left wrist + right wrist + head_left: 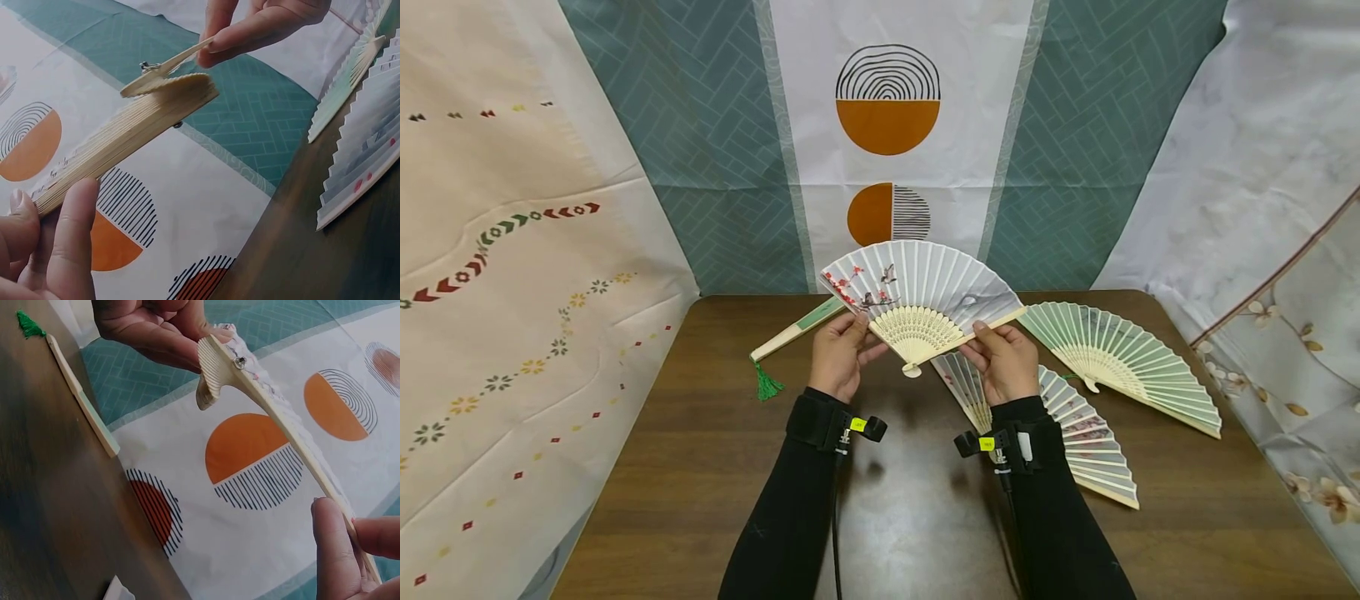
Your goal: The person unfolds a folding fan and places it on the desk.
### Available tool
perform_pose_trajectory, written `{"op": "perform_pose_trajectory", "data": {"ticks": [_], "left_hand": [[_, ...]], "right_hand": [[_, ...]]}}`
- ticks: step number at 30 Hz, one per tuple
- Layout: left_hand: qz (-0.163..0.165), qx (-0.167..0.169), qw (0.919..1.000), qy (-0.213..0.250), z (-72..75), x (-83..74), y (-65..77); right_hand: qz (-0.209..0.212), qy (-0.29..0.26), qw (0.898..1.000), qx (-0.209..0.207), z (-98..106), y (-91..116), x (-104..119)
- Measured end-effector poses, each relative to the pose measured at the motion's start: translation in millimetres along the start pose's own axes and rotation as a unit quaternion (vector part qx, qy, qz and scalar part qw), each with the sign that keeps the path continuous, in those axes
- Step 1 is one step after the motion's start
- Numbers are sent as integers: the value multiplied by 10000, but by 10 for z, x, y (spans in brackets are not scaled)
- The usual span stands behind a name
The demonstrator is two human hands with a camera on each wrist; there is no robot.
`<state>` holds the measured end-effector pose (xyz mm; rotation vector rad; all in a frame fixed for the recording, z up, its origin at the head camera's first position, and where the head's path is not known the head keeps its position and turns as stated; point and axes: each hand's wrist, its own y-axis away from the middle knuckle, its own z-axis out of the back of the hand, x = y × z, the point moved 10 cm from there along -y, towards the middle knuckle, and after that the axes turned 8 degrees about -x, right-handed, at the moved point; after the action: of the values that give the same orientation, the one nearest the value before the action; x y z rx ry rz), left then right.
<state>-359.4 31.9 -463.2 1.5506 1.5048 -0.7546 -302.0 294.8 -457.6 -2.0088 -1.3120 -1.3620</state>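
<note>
A white folding fan (917,283) with red blossoms and small birds is spread wide, held up above the table. My left hand (837,357) pinches its left edge between thumb and fingers. On the opposite side, my right hand (1006,363) pinches the right guard stick. The pivot end hangs at the bottom, between both hands. Seen from the left wrist, the fan's ribs (125,137) are nearly edge-on, with the left fingers around one side. In the right wrist view, thumb and fingers grip the long pale guard stick (294,434).
On the brown table (700,500), a closed green fan (797,329) with a green tassel (767,383) lies at left. A spread green fan (1120,358) lies at right. Another open pale fan (1086,433) lies partly under my right arm. Patterned cloth (715,208) hangs behind.
</note>
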Motion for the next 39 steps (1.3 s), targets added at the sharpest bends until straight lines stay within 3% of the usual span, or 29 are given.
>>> {"op": "perform_pose_trajectory", "data": {"ticks": [20,27,39], "left_hand": [[-250,-305,9972,630,55,-57,-19],[-341,-406,9948,867,60,-92,-18],[-505,-629,9898,1178,80,-88,-29]], "right_hand": [[182,-457,9987,-150,8,22,41],[137,-869,9960,-128,1,19,37],[117,-938,9946,-426,23,17,1]]}}
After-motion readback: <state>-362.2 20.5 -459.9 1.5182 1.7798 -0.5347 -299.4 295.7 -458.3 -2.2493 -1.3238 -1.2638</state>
